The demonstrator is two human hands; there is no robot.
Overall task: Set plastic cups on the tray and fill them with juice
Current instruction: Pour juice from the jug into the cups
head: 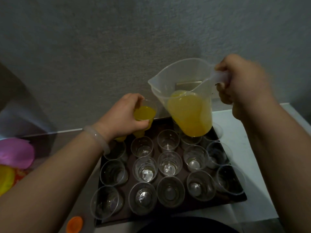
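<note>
Juice cup [145, 113]: partly filled, lifted above the far-left corner of the tray [185, 208], left hand [124, 113] wrapped round its wall. Jug [188, 98]: part full of juice, tilted spout-left over the tray's far-right area, right hand [242, 81] clenched round its handle. Empty clear cups [170, 163] stand upright in rows on the tray. Orange lid [74, 224] lies just off its near-left corner.

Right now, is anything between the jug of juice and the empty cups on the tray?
Nothing visible does. The right hand holds the jug by its handle over the far side of the tray, with open air between it and the empty cups below. The left hand, holding a filled cup, is left of the jug.
</note>
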